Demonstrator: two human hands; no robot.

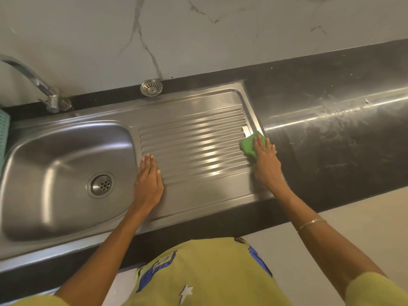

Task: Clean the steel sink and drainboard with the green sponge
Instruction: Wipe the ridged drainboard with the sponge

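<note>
The steel sink (44, 155) fills the left, its basin bare with a round drain at the bottom. To its right lies the ribbed steel drainboard (194, 138). My right hand (266, 161) presses flat on the green sponge (248, 144) at the drainboard's right edge, fingers covering most of it. My left hand (149, 180) rests flat, fingers together, on the drainboard's left side beside the basin, holding nothing.
A loose steel strainer (151, 87) stands on the rim behind the drainboard. The tap (47, 93) arches over the back left. A teal mesh rack (4, 133) sits at the left edge. Black smeared countertop (331, 133) stretches right; a marble wall rises behind.
</note>
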